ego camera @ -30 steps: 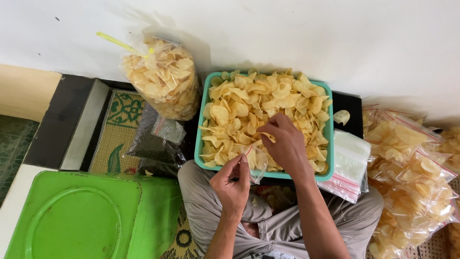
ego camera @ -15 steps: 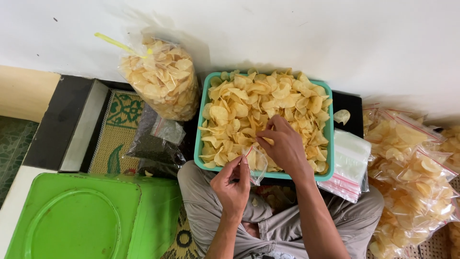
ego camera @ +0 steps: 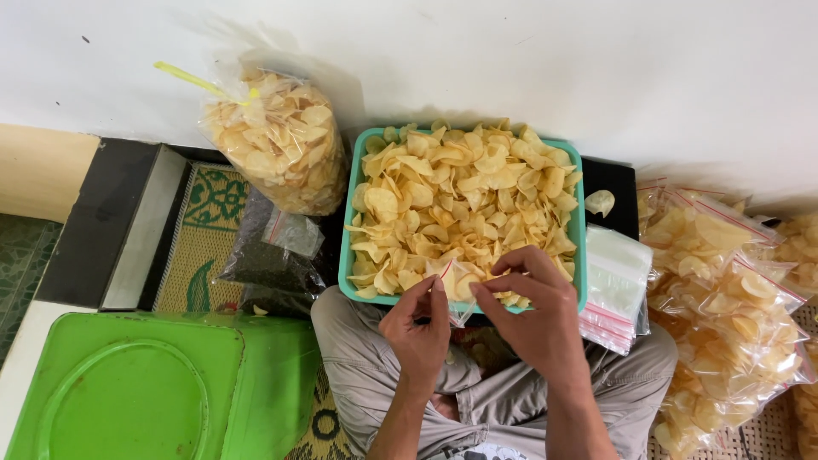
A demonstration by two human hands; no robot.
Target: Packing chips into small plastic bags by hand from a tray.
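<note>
**Over your lap: both hands pinch one small bag at the tray's near edge**

Between your knees, just this side of the tray (ego camera: 345,255), your two hands meet on a small clear bag (ego camera: 458,294) with a red strip at its mouth. Your left hand (ego camera: 419,328) pinches the bag's left edge between thumb and fingertips. Your right hand (ego camera: 537,319) grips the right edge, fingers curled over the top. Neither hand is clenched or released; each is grasping the bag. The bag hangs down from the pinch, its mouth running left to right between your hands, and it lies against the tray's near rim.

Chips (ego camera: 464,204) fill the teal tray directly beyond your fingers, touching distance from both hands, the right hand slightly nearer the heap.

To the right, just beside the tray, lies a stack of empty bags (ego camera: 615,281); farther right, filled bags (ego camera: 733,290) pile up. To the far left stands a large sack of chips (ego camera: 277,140) against the wall. A green lid (ego camera: 128,388) lies near left. Open room is tight: your legs sit below, the tray ahead.
</note>
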